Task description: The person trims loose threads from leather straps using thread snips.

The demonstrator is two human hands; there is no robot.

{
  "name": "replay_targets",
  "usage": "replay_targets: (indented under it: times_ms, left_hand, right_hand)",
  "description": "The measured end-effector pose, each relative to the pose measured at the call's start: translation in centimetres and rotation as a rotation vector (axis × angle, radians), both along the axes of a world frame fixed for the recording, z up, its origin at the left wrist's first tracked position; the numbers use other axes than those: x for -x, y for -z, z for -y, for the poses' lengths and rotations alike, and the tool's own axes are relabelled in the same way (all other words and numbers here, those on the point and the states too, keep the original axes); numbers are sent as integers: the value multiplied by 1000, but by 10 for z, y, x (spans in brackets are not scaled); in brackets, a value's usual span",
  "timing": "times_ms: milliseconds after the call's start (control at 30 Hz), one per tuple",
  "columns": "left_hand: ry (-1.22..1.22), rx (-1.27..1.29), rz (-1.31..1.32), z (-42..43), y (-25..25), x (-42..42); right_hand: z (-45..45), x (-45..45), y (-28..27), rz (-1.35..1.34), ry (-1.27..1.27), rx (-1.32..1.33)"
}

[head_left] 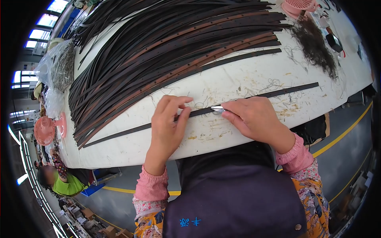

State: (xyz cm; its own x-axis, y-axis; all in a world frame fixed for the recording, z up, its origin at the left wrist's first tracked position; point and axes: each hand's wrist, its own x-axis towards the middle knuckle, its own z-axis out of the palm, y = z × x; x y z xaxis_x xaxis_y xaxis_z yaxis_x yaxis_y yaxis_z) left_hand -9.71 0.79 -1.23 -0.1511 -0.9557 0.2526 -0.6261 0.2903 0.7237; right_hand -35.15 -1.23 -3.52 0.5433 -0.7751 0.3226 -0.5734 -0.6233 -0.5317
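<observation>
A single dark strap [131, 130] lies lengthwise across the white table in front of me. My left hand [168, 123] is over the strap, its thumb and index finger apart with nothing visible between them. My right hand [252, 117] is closed around small thread snips [216, 108], most of which the fingers hide. The shiny metal tips point left and are at the strap. Loose thread ends [274, 84] are scattered about the strap beyond my right hand.
A large pile of dark and brown straps [174, 47] covers the far side of the table [222, 139]. A heap of dark threads [315, 45] lies at the far right near a pink fan [299, 7]. Another pink fan [45, 130] and a person in green [69, 185] are at left.
</observation>
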Motion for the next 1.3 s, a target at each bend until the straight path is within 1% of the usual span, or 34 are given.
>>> replay_targets:
  times_ms: [33,100,300,333,400,600,833,900,967,1000,1033,1067,1133,1167,1233,1267,1300]
  left_hand:
    - [0,2,-2,1,2,5]
    - [135,-62,62,7,7,13]
    - [178,-190,83,17,9,21]
    - [179,-189,84,17,11,23]
    - [133,-58,242,14,17,28]
    - [133,33,285,13,27,30]
    - [139,14,255,14,25,29]
    - [67,-36,37,16,23,21]
    - [-70,-4,-63,21,34,-2]
    - [-160,-34,-236,22,32,-10]
    - [-232,-32,-323,25,32,-25]
    - [-328,-24,-303,26,30,-40]
    - [-467,194,-174,31,40,-74]
    - [-472,194,-171,28,38,-77]
    - [-469,368,172,22,30,-81]
    - [-471,368,174,16,24,-77]
    - [-319,277,149,8,18,-67]
  right_hand:
    - [0,0,0,-2,-1,6]
    - [-1,0,1,-14,1,20]
    - [-1,-1,-1,-9,9,22]
    - [-1,-2,-1,0,12,15]
    - [-1,-3,-1,-11,16,19]
    - [-2,-4,-1,-52,20,50]
    - [-3,-5,0,-55,25,59]
    - [-3,-5,0,-42,25,62]
    - [-2,-5,0,-27,25,63]
    - [-2,-5,1,-28,25,64]
    - [-2,-4,1,-29,23,66]
    - [-2,-5,2,-27,20,65]
    - [-2,-5,3,-19,27,69]
    - [-2,-6,3,-16,21,69]
    - [-2,-6,5,11,44,66]
    - [-3,-7,5,13,41,66]
    - [-3,-7,5,15,42,72]
